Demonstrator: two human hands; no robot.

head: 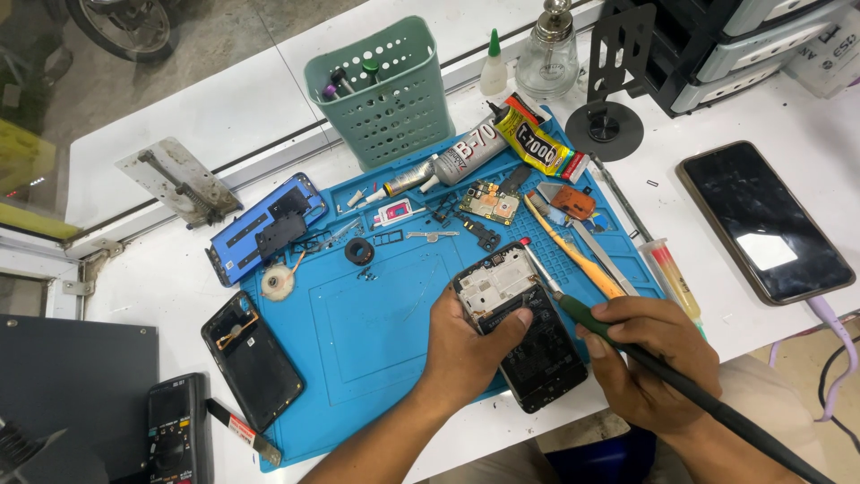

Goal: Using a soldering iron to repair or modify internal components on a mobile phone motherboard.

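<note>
Two hands work over a blue mat. Left hand grips an opened phone on the mat's near edge, thumb across its middle, covering part of the interior. Right hand is clenched around a dark-handled tool; its tip meets the phone's upper edge, the contact point too small to make out.
</note>
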